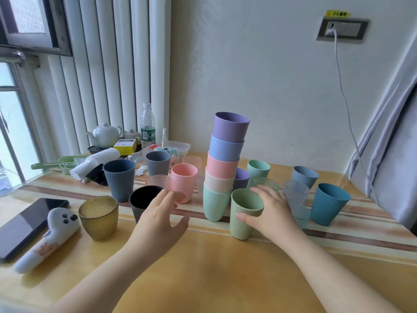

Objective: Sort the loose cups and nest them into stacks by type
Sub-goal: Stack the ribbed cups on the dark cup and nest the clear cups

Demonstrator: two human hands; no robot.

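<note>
Five smooth cups (225, 163) are standing nested just beyond your right hand (268, 211), which is gripping the ribbed green cup (244, 213) to keep types apart, while your left hand (161, 218) is hovering wide and empty.

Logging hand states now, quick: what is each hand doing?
Left hand: open, fingers spread, holding nothing.
Right hand: grips the green ribbed cup standing on the table.

Pale textured wall (259, 75) straight ahead, with a grey socket plate (342, 30) up right, yellow label above it, white cable (345, 105) plugged in and hanging down. White ribbed radiator (108, 71) far left, next to a window (13, 123) letting in flat daylight. Grey curtain (392, 159) down the right edge. Yellowish wood table (214, 274) with striped bands across.
</note>
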